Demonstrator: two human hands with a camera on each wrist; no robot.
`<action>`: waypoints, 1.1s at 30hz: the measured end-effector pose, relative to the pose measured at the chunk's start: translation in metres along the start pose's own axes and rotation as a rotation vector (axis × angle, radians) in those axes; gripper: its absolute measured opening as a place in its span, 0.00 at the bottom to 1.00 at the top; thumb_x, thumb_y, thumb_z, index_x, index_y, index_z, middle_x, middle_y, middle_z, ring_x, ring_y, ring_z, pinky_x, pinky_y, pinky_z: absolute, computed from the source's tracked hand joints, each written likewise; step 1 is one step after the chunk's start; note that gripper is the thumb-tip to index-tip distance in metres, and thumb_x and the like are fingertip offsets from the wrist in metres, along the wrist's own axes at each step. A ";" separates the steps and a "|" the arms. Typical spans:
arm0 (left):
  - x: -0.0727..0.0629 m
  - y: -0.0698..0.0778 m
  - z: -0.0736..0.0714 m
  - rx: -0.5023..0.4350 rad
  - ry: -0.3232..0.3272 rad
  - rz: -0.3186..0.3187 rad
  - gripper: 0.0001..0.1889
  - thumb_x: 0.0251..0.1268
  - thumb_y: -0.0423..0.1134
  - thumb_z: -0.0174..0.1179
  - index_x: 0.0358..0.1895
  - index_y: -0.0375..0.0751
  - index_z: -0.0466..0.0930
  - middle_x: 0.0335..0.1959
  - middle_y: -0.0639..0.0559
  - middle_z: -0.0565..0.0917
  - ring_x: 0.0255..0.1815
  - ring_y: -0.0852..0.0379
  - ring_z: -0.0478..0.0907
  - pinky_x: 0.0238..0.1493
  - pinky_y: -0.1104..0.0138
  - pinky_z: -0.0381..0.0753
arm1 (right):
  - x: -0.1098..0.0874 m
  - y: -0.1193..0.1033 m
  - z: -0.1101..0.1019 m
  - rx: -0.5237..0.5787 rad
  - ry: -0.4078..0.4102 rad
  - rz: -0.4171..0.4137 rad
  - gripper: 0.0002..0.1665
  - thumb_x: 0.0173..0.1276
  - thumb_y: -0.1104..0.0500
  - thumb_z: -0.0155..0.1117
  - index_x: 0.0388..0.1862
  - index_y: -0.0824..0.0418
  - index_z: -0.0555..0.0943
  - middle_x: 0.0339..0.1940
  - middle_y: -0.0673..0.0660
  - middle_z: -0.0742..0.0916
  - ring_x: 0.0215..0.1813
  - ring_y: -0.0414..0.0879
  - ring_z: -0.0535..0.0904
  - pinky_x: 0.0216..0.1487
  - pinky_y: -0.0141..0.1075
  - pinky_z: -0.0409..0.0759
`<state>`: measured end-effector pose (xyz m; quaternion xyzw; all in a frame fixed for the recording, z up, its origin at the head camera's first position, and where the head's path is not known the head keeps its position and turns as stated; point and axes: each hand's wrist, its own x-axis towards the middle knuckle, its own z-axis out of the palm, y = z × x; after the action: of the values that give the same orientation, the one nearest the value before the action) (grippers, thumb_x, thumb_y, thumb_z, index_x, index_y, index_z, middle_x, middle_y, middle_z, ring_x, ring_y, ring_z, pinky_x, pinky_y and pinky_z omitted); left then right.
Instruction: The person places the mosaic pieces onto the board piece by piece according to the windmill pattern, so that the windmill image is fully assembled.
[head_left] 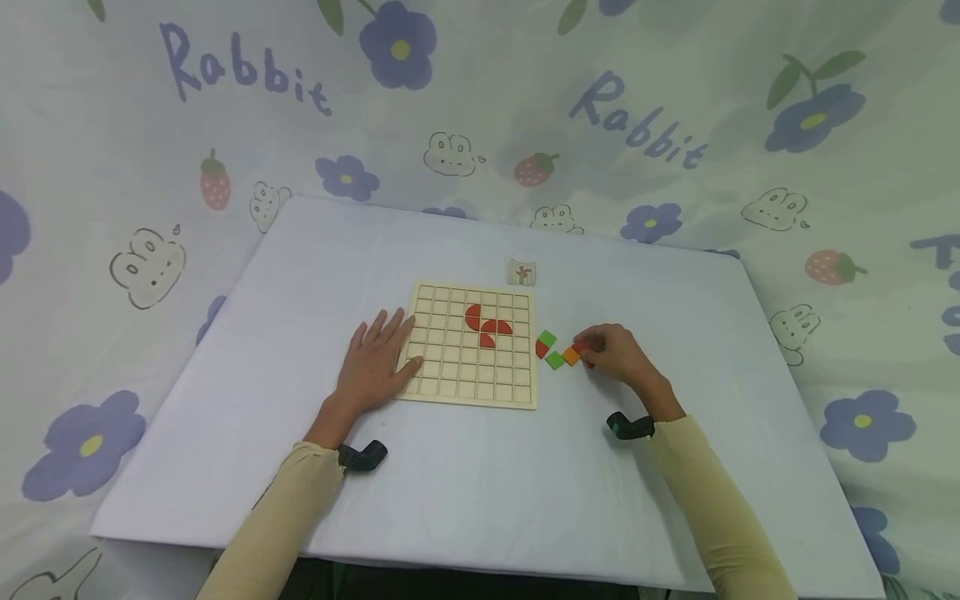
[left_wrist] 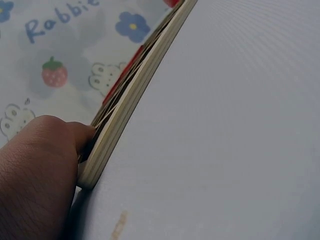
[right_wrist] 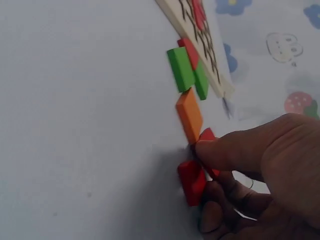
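Note:
A wooden grid board [head_left: 442, 379] lies on the table with several red quarter-round pieces [head_left: 473, 317] in its squares. My left hand [head_left: 375, 358] rests on the board's left edge, fingers spread and straight; in the left wrist view its thumb [left_wrist: 82, 135] touches the rim. Right of the board, my right hand [head_left: 618, 354] pinches a red piece [right_wrist: 209, 135] between thumb and fingers. Another red piece [right_wrist: 191, 182] lies just under those fingers. Beside them is an orange square piece [right_wrist: 189, 117], then two green pieces [right_wrist: 180, 69] and a red piece [head_left: 542, 349] near the board.
A small card [head_left: 522, 272] with a reddish figure lies beyond the board's far edge. White cloth covers the table [head_left: 480, 492]. Behind it hangs a patterned cloth [head_left: 480, 100] with rabbits and flowers. Each wrist wears a black camera [head_left: 363, 456].

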<state>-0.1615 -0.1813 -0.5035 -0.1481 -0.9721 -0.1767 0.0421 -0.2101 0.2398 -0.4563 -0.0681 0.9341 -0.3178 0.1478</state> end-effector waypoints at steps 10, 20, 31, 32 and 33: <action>-0.001 -0.001 0.001 0.014 -0.016 -0.006 0.39 0.71 0.60 0.48 0.79 0.44 0.52 0.79 0.45 0.51 0.79 0.43 0.41 0.74 0.46 0.37 | -0.001 0.000 0.003 0.039 0.177 -0.054 0.09 0.68 0.62 0.66 0.45 0.63 0.84 0.40 0.58 0.85 0.44 0.54 0.81 0.40 0.42 0.81; -0.002 -0.002 0.002 0.007 -0.014 -0.013 0.40 0.70 0.60 0.49 0.78 0.44 0.53 0.79 0.45 0.52 0.79 0.43 0.41 0.74 0.46 0.37 | 0.000 -0.038 0.051 0.185 0.252 -0.224 0.09 0.65 0.59 0.71 0.43 0.61 0.86 0.36 0.52 0.88 0.38 0.45 0.84 0.40 0.39 0.82; -0.002 0.002 -0.003 -0.006 -0.012 -0.007 0.39 0.71 0.60 0.49 0.78 0.44 0.53 0.79 0.44 0.52 0.79 0.43 0.41 0.74 0.46 0.37 | 0.007 -0.085 0.092 0.231 0.210 -0.277 0.07 0.60 0.59 0.75 0.37 0.60 0.89 0.27 0.47 0.86 0.30 0.42 0.80 0.32 0.35 0.79; -0.002 0.003 -0.003 -0.005 -0.013 -0.008 0.39 0.71 0.60 0.49 0.79 0.44 0.53 0.79 0.45 0.51 0.79 0.43 0.41 0.74 0.46 0.37 | 0.007 -0.088 0.094 0.222 0.217 -0.270 0.07 0.60 0.59 0.75 0.37 0.60 0.89 0.27 0.47 0.86 0.30 0.42 0.80 0.32 0.35 0.79; -0.002 0.003 -0.003 -0.004 -0.014 -0.009 0.39 0.71 0.60 0.49 0.79 0.44 0.52 0.79 0.45 0.51 0.79 0.44 0.40 0.74 0.46 0.37 | 0.008 -0.091 0.096 0.209 0.222 -0.264 0.07 0.60 0.59 0.76 0.36 0.60 0.89 0.26 0.47 0.86 0.30 0.41 0.80 0.32 0.35 0.79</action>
<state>-0.1587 -0.1806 -0.4999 -0.1448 -0.9728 -0.1777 0.0343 -0.1836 0.1117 -0.4748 -0.1390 0.8896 -0.4350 0.0070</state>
